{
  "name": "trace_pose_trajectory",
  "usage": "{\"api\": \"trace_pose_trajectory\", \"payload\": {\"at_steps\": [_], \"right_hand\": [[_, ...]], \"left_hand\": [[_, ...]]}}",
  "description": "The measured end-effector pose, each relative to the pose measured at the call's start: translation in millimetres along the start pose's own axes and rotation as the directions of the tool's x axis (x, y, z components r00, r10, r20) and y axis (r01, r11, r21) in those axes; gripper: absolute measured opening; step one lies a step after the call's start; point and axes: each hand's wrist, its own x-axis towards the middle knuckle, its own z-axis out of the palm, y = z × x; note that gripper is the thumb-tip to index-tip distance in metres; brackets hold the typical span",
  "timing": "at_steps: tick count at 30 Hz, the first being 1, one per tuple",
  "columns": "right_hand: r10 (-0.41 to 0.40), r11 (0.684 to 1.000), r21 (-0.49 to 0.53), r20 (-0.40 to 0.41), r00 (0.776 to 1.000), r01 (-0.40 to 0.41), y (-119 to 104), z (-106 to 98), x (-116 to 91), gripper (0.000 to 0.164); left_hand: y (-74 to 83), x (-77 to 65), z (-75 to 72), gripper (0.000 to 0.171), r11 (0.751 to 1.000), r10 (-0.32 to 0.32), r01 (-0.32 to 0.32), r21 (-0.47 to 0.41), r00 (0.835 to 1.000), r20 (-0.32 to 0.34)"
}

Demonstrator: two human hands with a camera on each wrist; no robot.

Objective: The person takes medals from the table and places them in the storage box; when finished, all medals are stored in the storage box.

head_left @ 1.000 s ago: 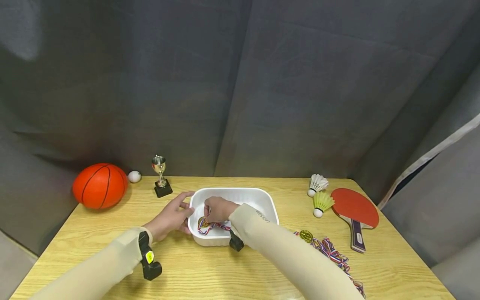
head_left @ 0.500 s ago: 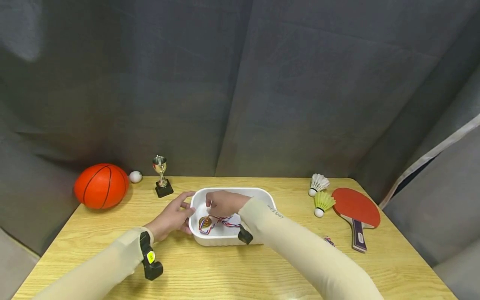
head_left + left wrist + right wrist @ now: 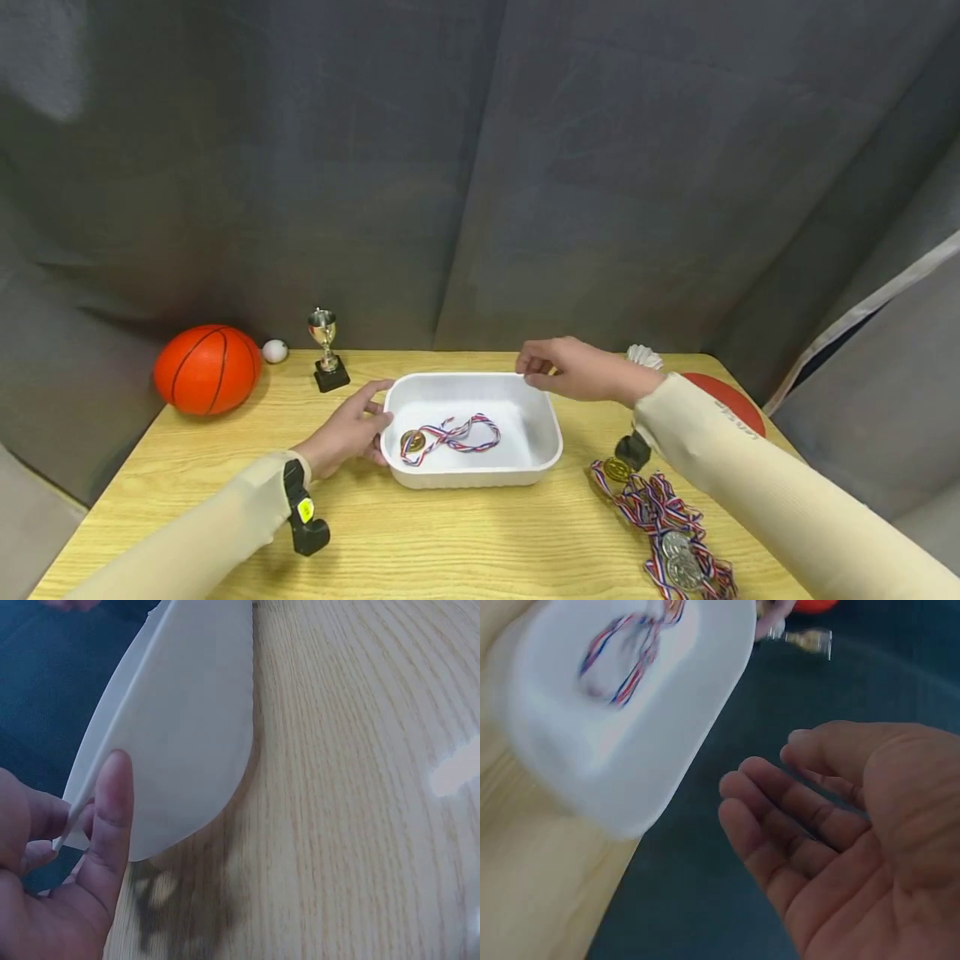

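A white plastic tub point(image 3: 480, 479) stands on the wooden table. Inside it, toward its left end, lies a gold medal point(image 3: 412, 441) with its red, white and blue ribbon point(image 3: 480, 446) looped to the right. My left hand point(image 3: 348, 429) grips the tub's left end; the left wrist view shows the thumb point(image 3: 112, 799) along one side of the wall and fingers on the other. Over the tub's back right corner hovers my right hand point(image 3: 573, 368), its fingers loosely bent and nothing in them, as the right wrist view shows.
A pile of ribboned medals point(image 3: 667, 533) lies at front right. The red table tennis bat point(image 3: 727, 400) and white shuttlecock point(image 3: 643, 357) are partly hidden by the right arm. At back left stand a small trophy point(image 3: 326, 350), a white ball point(image 3: 275, 351) and an orange ball point(image 3: 208, 371).
My right hand has lifted out of the tub and moved right, leaving the medal and ribbon inside. The medal pile has come back into view. My left hand stays on the rim.
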Motion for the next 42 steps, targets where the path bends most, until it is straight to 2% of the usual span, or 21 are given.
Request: {"api": "trace_pose_trajectory", "payload": {"at_steps": [5, 9, 12, 15, 20, 26, 34, 42], "right_hand": [[0.085, 0.995, 0.056, -0.002, 0.996, -0.085, 42, 5, -50, 0.013], [0.138, 0.987, 0.09, -0.006, 0.99, -0.136, 70, 22, -87, 0.015], [0.188, 0.972, 0.137, 0.016, 0.982, -0.189, 86, 40, -107, 0.019], [0.237, 0.956, 0.169, 0.038, 0.971, -0.24, 98, 57, -119, 0.022], [0.27, 0.952, 0.138, 0.032, 0.962, -0.272, 111, 78, -127, 0.029], [0.266, 0.956, 0.13, -0.003, 0.964, -0.264, 116, 92, -128, 0.029], [0.223, 0.966, 0.144, -0.057, 0.973, -0.213, 112, 95, -126, 0.04], [0.188, 0.973, 0.147, -0.065, 0.98, -0.177, 116, 95, -130, 0.035]], "left_hand": [[0.6, 0.8, 1.1, 0.058, 1.0, 0.004, -0.004, 0.006, 1.0, -0.002], [0.8, 2.9, 3.5, 0.058, 1.0, 0.011, -0.011, 0.008, 1.0, 0.009], [1.2, 3.8, 5.6, 0.058, 1.0, 0.016, -0.016, 0.006, 1.0, 0.017], [1.9, 4.1, 6.1, 0.058, 1.0, 0.016, -0.017, 0.003, 1.0, 0.016], [2.0, 4.7, 6.8, 0.059, 1.0, 0.014, -0.014, -0.007, 1.0, 0.006], [0.6, 5.2, 6.6, 0.06, 1.0, 0.009, -0.009, -0.01, 1.0, 0.0], [2.5, 5.0, 5.8, 0.058, 1.0, 0.008, -0.008, -0.011, 1.0, -0.005], [0.3, 4.6, 7.0, 0.059, 1.0, 0.002, -0.001, -0.018, 1.0, 0.006]]}}
